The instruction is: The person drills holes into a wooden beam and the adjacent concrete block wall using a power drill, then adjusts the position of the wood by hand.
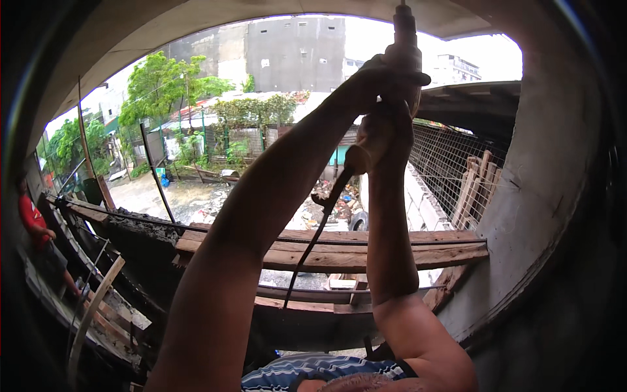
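Note:
Above my head I hold a corded power drill point(405, 53) upright, its chuck and thin bit pointing at the concrete ceiling point(287, 8). Whether the bit touches the ceiling cannot be seen, because its tip runs out of the top of the picture. My left hand point(369, 80) is closed around the drill's body below the chuck. Lower down, my right hand point(390, 130) grips the handle. From the handle's end a dark power cord point(318, 230) hangs past my forearms. Both hands are dark against the bright background.
Wooden beams point(320, 253) span the opening in front of me. A concrete wall point(532, 215) rises on the right, near wire mesh point(450, 157) and stacked wood. At the far left stands a person in a red shirt point(34, 219), near a leaning plank point(95, 307).

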Tool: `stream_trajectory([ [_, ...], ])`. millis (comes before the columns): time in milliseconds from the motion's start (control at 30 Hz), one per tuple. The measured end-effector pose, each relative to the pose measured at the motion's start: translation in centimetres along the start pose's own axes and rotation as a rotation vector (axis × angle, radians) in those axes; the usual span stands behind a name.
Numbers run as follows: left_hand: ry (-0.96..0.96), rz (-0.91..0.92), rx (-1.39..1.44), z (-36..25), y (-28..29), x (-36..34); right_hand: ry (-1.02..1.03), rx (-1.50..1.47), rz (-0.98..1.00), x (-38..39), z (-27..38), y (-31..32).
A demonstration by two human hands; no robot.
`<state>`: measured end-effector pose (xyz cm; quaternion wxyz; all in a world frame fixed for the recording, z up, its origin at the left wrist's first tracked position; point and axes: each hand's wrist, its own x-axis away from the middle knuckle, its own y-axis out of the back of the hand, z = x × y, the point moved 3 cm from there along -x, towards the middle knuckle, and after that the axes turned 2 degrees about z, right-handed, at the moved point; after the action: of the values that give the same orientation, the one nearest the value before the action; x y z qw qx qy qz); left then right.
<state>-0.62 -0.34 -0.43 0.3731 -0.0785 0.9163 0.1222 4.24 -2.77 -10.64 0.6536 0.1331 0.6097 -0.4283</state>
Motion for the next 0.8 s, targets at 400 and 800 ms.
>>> stream_trajectory([
  [400,0.050,-0.292,-0.280,-1.0,0.5,-0.9,-0.001,-0.041,-0.068,-0.2,0.3,-0.4],
  [800,0.097,-0.331,-0.402,-0.8,1.4,-1.8,-0.003,-0.156,-0.097,0.1,-0.3,-2.5],
])
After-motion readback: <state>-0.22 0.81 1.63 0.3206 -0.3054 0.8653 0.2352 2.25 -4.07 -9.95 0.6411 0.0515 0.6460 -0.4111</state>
